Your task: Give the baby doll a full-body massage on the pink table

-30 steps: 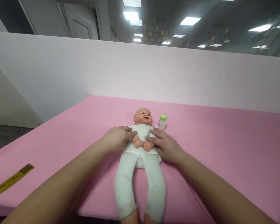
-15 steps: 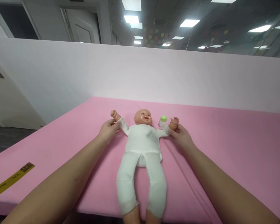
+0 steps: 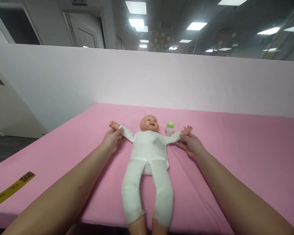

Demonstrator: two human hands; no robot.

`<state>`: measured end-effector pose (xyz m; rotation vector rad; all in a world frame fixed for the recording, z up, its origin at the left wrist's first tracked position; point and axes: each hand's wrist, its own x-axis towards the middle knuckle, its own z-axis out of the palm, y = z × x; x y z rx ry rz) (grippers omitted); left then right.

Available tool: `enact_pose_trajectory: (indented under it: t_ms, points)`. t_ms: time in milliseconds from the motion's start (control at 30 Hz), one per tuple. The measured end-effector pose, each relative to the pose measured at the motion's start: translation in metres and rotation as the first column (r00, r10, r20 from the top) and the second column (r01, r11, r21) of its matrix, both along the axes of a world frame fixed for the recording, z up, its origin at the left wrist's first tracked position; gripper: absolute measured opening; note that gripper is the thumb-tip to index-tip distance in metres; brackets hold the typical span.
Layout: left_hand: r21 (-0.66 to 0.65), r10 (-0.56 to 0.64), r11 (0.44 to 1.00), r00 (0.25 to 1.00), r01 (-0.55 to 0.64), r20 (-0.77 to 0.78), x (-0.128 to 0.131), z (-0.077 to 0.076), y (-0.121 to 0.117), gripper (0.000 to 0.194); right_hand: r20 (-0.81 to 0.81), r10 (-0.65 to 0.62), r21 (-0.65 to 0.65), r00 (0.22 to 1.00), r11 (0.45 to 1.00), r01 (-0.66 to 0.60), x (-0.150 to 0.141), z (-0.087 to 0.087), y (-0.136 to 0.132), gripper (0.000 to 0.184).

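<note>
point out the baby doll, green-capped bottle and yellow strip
baby doll [image 3: 149, 150]: head view, clothed belly
green-capped bottle [image 3: 169, 130]: head view, body below cap
yellow strip [image 3: 12, 188]: head view, near its middle

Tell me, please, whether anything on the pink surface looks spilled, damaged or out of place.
Nothing much stands out: the doll lies face up, its arms held out by the left hand and right hand, and the bottle near it is capped. The only slight untidiness is faint creasing in the pink surface below the right hand.
</note>
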<state>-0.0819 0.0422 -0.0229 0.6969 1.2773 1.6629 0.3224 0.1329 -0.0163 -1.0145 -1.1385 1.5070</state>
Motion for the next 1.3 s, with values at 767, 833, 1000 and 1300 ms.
enact_pose_trajectory:
  t_ms: [767, 833, 1000, 1300]
  points:
    - [-0.169, -0.078, 0.864, -0.205, 0.474, -0.976, 0.056, 0.061, -0.053, 0.032, 0.816, -0.217, 0.575, 0.536, 0.391, -0.718, -0.046, 0.021, -0.067, 0.048]
    - [-0.171, -0.074, 0.869, -0.219, 0.464, -0.973, 0.058, 0.06, -0.053, 0.03, 0.816, -0.236, 0.577, 0.528, 0.391, -0.717, -0.05, 0.022, -0.07, 0.048]
    - [-0.065, -0.09, 0.908, 0.041, 0.415, -0.995, 0.054, 0.046, -0.047, 0.03, 0.749, -0.213, 0.636, 0.628, 0.499, -0.589, -0.053, 0.017, -0.069, 0.042]
    - [0.076, -0.052, 0.993, 0.906, 0.092, -0.42, 0.017, 0.013, -0.014, 0.037, 0.266, -0.146, 0.393, 0.953, 0.919, 0.031, -0.019, 0.014, -0.026, 0.067]
